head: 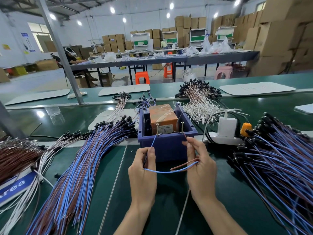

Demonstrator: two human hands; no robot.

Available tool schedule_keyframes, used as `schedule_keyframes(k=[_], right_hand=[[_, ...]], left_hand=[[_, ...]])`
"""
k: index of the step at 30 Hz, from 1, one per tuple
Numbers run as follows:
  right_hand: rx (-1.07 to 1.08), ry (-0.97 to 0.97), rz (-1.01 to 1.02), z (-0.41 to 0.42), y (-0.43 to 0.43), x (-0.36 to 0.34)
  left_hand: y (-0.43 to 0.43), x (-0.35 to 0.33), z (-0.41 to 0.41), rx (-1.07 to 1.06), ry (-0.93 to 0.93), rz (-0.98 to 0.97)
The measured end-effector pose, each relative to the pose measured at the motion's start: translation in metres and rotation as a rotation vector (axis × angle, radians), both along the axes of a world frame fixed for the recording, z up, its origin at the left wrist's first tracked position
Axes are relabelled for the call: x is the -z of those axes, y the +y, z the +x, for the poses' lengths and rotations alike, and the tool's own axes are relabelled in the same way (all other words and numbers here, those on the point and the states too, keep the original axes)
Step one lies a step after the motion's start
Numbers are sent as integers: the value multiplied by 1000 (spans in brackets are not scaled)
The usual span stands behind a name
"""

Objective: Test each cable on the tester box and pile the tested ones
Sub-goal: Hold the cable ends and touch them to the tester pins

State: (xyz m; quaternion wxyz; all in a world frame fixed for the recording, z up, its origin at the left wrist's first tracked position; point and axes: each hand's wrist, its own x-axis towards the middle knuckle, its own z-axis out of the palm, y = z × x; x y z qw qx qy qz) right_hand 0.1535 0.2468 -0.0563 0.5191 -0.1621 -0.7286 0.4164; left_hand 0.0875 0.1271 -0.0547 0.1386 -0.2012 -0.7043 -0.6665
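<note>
The tester box [166, 146] is a blue bin holding an orange block, with two upright screws [157, 128] on its near rim. One cable [171, 171] of a blue and a brown wire loops between my hands. My left hand [144, 168] pinches the blue wire, whose tip touches the left screw. In my right hand [199, 165] the brown wire's tip reaches up to the right screw [182, 127]. A big pile of blue-brown cables [81, 160] fans out to the left. Another such pile [277, 160] lies to the right.
A white power strip [225, 137] with a charger and an orange plug sits right of the box. White and brown cable bundles [201, 100] lie behind it. Brown wires [15, 158] and a blue sign lie far left. Work tables, stools, seated people and stacked cartons fill the background.
</note>
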Motion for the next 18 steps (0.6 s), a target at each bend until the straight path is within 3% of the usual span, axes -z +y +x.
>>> schedule_keyframes(k=[18], right_hand=[[-3, 2, 11, 1, 0, -1]], left_hand=[[1, -2, 3, 18, -9, 15]])
